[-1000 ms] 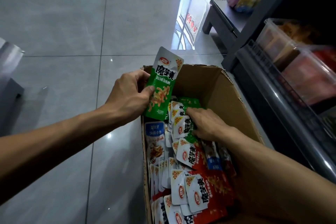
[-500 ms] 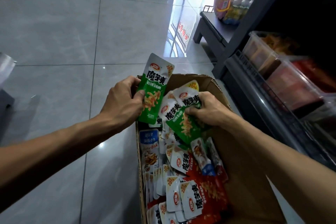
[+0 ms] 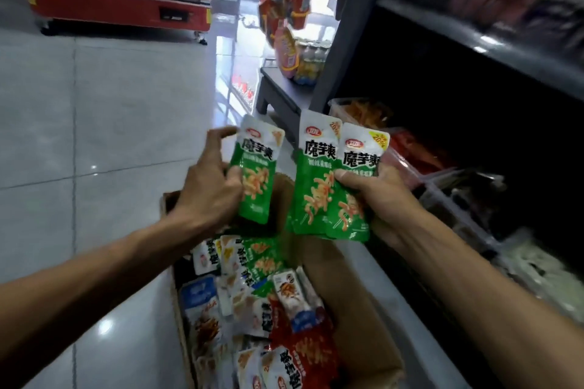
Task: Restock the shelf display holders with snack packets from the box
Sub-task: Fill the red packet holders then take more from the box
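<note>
Change: both hands have risen clear of the box (image 3: 363, 319), toward the shelf (image 3: 474, 41).
Left hand (image 3: 210, 189): pinches one green packet (image 3: 257, 170) upright.
Right hand (image 3: 379, 196): grips two green packets (image 3: 331, 186), fanned, upright.
Box: on the floor below, other packets inside.

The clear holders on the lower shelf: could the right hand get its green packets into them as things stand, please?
Probably yes. The right hand, its grip on two green packets, is raised just beside the clear holders, and nothing visible lies between them.
</note>
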